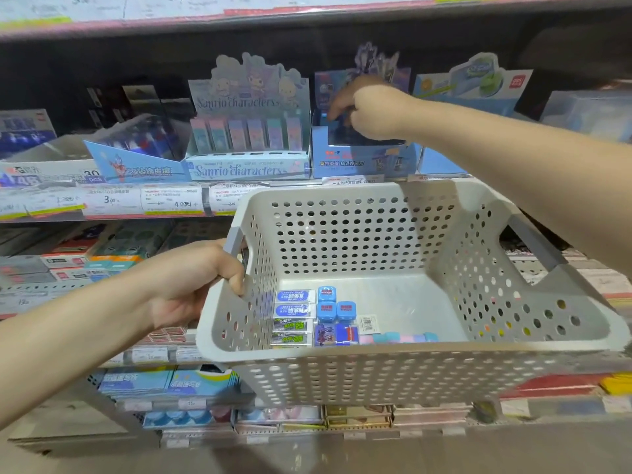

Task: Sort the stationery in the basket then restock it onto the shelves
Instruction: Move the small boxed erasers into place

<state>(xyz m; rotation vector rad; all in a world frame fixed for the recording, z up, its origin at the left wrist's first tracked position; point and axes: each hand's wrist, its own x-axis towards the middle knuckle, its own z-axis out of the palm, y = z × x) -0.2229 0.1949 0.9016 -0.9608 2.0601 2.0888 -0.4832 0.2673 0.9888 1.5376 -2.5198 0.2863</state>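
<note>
— Grey plastic basket with holes (pixel 393 367) tips forward. Small blue and white erasers (pixel 307 316) sit in its bottom left corner. Could they slide?

— Maybe. Only the left hand (pixel 191 285) holds it, fingers curled round the rim.

— And the right hand (pixel 369 111)?

— It reaches into the blue card box (pixel 359 159) on the shelf. Something dark is there; I can't tell if the hand is holding it.

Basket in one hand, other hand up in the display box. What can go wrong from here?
1. The left hand alone grips the basket by its side handle; it could tip, sliding the erasers around.
2. The right hand, in the blue display box, might nudge its tall backing card.
</note>
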